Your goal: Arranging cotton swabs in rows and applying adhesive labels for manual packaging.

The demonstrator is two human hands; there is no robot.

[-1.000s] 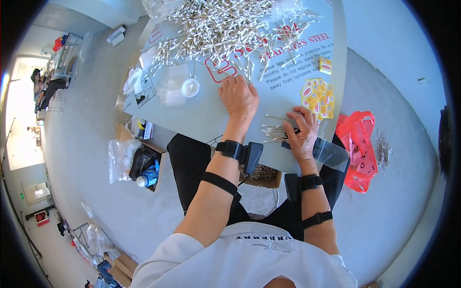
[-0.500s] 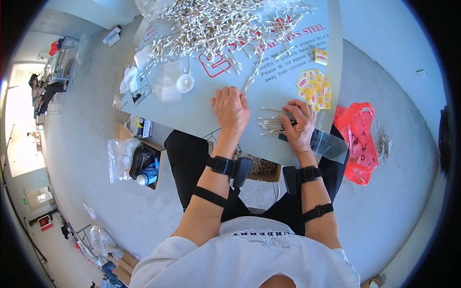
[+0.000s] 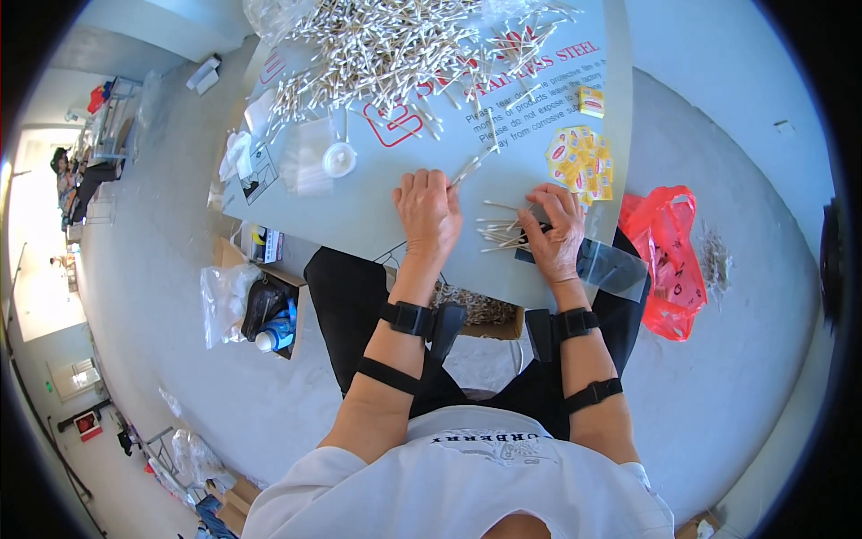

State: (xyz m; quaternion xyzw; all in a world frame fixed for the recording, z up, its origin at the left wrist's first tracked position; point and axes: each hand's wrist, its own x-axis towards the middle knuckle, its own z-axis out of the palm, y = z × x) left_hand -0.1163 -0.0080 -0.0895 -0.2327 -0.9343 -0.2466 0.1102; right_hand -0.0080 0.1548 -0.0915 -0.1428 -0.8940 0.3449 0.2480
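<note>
Left hand [image 3: 428, 214] mid-frame, fingers curled, pinching a few cotton swabs [image 3: 470, 168] that poke out toward upper right. Right hand [image 3: 555, 232] right of center, fingers bent beside a swab bunch [image 3: 503, 235] fanned leftward; can't tell if gripping. Clear bag [image 3: 613, 268] partly under right hand. Swab pile [image 3: 386, 54] top center of frame on worktop [image 3: 359, 220]; yellow labels [image 3: 582, 163] above right hand.

Cotton swabs [image 3: 499, 237] (white-tipped), loosely fanned
</note>
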